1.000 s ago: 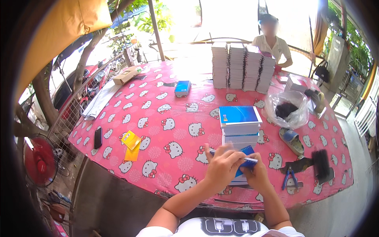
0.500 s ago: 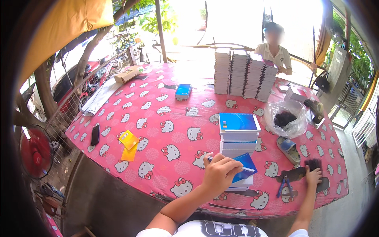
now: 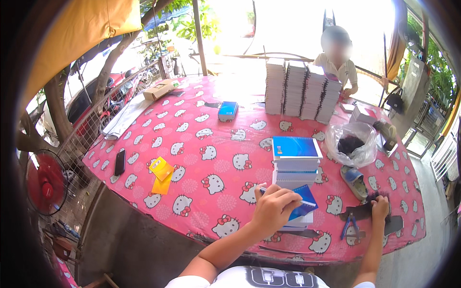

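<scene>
The left hand (image 3: pixel 273 204) bends with its back up, fingers clamped on a smooth blue notebook (image 3: pixel 309 196), at the near side of the boxy paper pile (image 3: pixel 296 147). Right of the pile, the right hand (image 3: pixel 380 207) reaches spiky black strips (image 3: pixel 372 197); I cannot tell if its fingers grip.

I am working in an open-air workshop. Brown trees (image 3: pixel 106 67) are standing beside my pink cat-print table (image 3: pixel 192 162) of white notebook stacks (image 3: pixel 294 91).

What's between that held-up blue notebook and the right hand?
Between the notebook and right hand, the head view shows a dark patch and, slightly nearer the person, blue pliers.
</scene>
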### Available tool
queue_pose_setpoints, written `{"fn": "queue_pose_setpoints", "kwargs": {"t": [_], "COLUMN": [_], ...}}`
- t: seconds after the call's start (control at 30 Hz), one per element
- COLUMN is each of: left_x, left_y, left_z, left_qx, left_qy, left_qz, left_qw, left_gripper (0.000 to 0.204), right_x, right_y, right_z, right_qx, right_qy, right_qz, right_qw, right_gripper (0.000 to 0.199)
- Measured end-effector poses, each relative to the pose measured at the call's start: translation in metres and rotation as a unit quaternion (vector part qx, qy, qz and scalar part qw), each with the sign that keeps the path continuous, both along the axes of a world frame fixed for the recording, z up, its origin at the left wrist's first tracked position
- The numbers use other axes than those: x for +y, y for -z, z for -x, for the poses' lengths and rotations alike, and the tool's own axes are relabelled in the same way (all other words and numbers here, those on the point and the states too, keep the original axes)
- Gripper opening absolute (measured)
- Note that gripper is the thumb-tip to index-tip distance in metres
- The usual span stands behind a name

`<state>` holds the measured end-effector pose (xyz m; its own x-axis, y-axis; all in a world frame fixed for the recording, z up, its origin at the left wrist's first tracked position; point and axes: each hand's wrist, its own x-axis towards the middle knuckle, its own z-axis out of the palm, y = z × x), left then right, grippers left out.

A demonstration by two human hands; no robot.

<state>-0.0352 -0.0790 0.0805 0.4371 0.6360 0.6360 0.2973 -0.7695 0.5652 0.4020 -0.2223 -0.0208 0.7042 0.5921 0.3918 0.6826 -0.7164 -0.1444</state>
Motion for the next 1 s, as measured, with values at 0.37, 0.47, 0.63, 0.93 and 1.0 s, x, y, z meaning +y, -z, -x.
{"fn": "queue_pose_setpoints", "kwargs": {"t": [0.37,0.47,0.63,0.93,1.0], "left_x": [-0.005,-0.001,0.004,0.001,0.001], "left_y": [-0.005,0.001,-0.002,-0.001,-0.001], "left_z": [-0.002,-0.006,-0.007,-0.015,-0.015], "left_qx": [-0.018,-0.035,-0.032,-0.043,-0.041], "left_qy": [-0.014,-0.013,-0.014,-0.018,-0.022], "left_qz": [-0.012,-0.011,-0.02,-0.027,-0.025], "left_qw": [1.0,0.999,0.999,0.999,0.999], "left_gripper": [0.015,0.014,0.016,0.017,0.018], "right_x": [0.051,0.063,0.073,0.069,0.07], "right_y": [-0.12,-0.126,-0.122,-0.134,-0.135], "right_z": [0.211,0.251,0.237,0.235,0.234], "right_qx": [0.223,0.26,0.484,0.423,0.429], "right_qy": [-0.364,-0.444,-0.4,-0.467,-0.471], "right_qz": [-0.28,-0.269,-0.258,-0.15,-0.144], "right_qw": [0.86,0.814,0.734,0.762,0.757], "right_gripper": [0.013,0.014,0.019,0.014,0.014]}}
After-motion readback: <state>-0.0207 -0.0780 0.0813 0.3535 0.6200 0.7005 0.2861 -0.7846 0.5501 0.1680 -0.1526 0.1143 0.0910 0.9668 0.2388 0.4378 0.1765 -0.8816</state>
